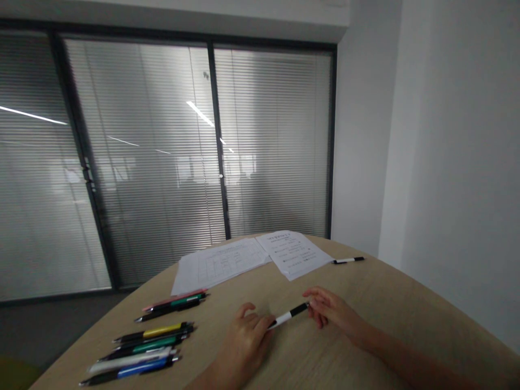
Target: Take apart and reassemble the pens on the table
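Observation:
A white and black pen (pixel 289 316) is held slantwise just above or on the table in front of me. My left hand (pixel 247 342) is closed on its lower left end between thumb and fingers, the forefinger lifted and bent. At the pen's black upper right end, my right hand (pixel 331 310) has its fingertips around the tip, the forefinger stretched over it. To the left of my left hand lie several pens in a loose column, among them a blue pen (pixel 140 368), a yellow pen (pixel 162 329) and a green pen (pixel 162 343).
Printed sheets (pixel 223 264) and another printed page (pixel 294 253) lie toward the far edge of the round wooden table (pixel 406 309). A second white and black pen (pixel 348 260) rests by the page's right corner. Beyond stand glass panels with blinds (pixel 272 146) and a white wall (pixel 455 135).

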`<act>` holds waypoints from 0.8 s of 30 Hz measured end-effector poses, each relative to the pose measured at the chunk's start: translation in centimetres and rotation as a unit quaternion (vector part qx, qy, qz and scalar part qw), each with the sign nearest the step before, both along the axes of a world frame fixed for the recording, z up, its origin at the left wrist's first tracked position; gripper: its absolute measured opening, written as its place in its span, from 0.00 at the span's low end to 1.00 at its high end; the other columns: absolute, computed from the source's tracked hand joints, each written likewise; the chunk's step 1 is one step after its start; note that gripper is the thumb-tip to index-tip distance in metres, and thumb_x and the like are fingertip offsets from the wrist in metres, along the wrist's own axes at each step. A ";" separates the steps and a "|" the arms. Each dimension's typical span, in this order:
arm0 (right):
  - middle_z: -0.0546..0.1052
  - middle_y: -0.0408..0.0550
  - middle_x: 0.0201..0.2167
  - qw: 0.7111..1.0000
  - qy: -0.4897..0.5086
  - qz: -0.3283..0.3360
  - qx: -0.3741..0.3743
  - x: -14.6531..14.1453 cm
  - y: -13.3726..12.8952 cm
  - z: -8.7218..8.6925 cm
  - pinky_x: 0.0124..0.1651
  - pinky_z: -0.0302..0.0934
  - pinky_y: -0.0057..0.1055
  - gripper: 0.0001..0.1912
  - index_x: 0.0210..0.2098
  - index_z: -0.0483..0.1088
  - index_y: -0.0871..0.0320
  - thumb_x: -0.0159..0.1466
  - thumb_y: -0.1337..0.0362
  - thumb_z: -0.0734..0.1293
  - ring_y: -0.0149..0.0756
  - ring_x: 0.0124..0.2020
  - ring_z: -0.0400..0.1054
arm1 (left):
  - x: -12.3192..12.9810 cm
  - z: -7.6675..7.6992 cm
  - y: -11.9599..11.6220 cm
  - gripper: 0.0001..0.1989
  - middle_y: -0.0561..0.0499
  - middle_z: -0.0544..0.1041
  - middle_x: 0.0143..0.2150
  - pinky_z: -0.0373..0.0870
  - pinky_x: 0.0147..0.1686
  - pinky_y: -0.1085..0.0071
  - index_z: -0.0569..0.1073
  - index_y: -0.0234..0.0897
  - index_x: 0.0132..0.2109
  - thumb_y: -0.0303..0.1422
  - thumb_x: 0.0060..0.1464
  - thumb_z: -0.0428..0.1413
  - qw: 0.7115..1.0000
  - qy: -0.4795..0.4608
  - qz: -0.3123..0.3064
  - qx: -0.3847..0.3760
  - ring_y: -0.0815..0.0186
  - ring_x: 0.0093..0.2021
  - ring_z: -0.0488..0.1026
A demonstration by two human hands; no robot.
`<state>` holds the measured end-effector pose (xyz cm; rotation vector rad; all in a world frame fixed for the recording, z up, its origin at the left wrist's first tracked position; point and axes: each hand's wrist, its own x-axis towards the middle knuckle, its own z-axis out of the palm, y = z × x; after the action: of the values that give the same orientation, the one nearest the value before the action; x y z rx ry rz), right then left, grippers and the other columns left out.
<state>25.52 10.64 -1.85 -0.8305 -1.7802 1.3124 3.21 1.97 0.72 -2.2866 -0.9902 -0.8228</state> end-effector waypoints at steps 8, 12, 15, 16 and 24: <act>0.64 0.37 0.17 1.000 -0.018 0.007 -0.006 0.0 0.0 -0.2 0.21 0.52 0.25 0.20 0.27 0.64 0.58 0.50 0.45 0.64 0.25 0.16 0.58 | -0.1 0.0 -0.2 0.10 0.51 0.76 0.23 0.69 0.35 0.59 0.65 0.35 0.39 0.23 0.55 0.41 1.000 -0.001 -0.005 -0.005 0.66 0.21 0.72; 0.60 0.36 0.14 0.998 -0.062 -0.025 0.017 0.0 -0.3 0.0 0.21 0.52 0.25 0.20 0.20 0.61 0.57 0.53 0.45 0.61 0.26 0.15 0.55 | -0.1 0.2 -0.4 0.10 0.51 0.76 0.22 0.69 0.36 0.59 0.66 0.35 0.39 0.24 0.56 0.41 1.000 0.010 -0.007 -0.010 0.67 0.21 0.72; 0.58 0.36 0.13 0.993 -0.102 -0.042 0.042 0.1 -0.3 0.0 0.20 0.50 0.25 0.22 0.18 0.59 0.56 0.54 0.44 0.59 0.26 0.15 0.53 | 0.0 0.3 -0.5 0.10 0.51 0.75 0.22 0.69 0.36 0.59 0.66 0.35 0.39 0.24 0.56 0.41 1.000 0.013 -0.011 -0.008 0.66 0.21 0.72; 0.58 0.36 0.12 0.992 -0.112 -0.046 0.046 0.1 -0.3 -0.1 0.20 0.50 0.25 0.23 0.18 0.60 0.56 0.55 0.44 0.58 0.26 0.15 0.53 | 0.0 0.3 -0.5 0.10 0.51 0.76 0.22 0.69 0.36 0.59 0.66 0.35 0.39 0.24 0.56 0.41 1.000 0.012 -0.011 -0.006 0.66 0.22 0.72; 0.61 0.38 0.12 0.995 -0.085 -0.040 0.046 0.0 0.4 -0.9 0.20 0.52 0.25 0.27 0.19 0.64 0.58 0.56 0.41 0.54 0.26 0.15 0.55 | 0.0 0.2 -0.3 0.10 0.52 0.76 0.22 0.69 0.36 0.59 0.66 0.35 0.39 0.23 0.55 0.41 1.000 0.002 -0.016 -0.006 0.67 0.21 0.72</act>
<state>25.53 11.05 -2.74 -0.9755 -1.9028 1.1291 3.24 1.70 0.88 -2.3198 -0.9610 -0.8270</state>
